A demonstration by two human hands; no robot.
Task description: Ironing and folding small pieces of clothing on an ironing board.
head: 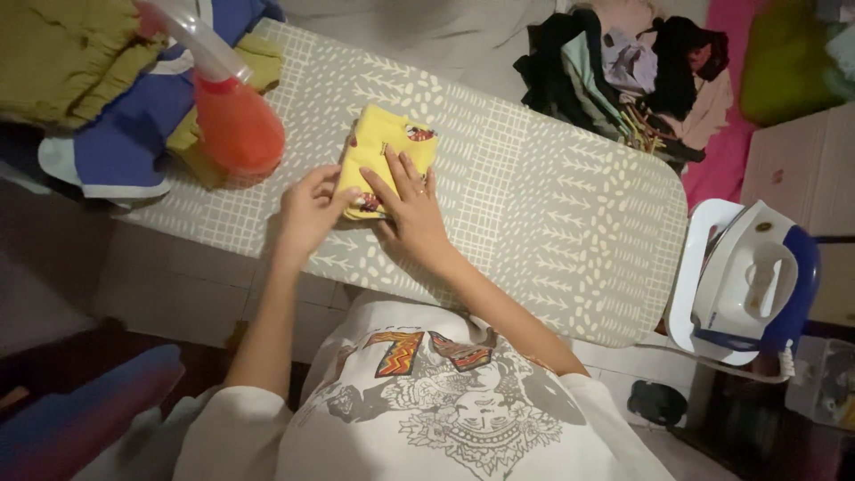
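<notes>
A small folded yellow garment point(385, 142) with red printed patches lies on the patterned grey ironing board point(552, 205). My right hand point(408, 207) rests flat on its near end, fingers spread. The left hand point(310, 210) pinches the garment's near left edge between thumb and fingers. Both forearms reach out from my white printed shirt at the bottom of the view.
An orange spray bottle point(233, 120) stands on the board's left end beside folded blue point(125, 134) and olive clothes point(62, 53). A white and blue iron point(757, 281) sits on its rest at the right end. A heap of dark and pink clothes point(632, 71) lies behind the board.
</notes>
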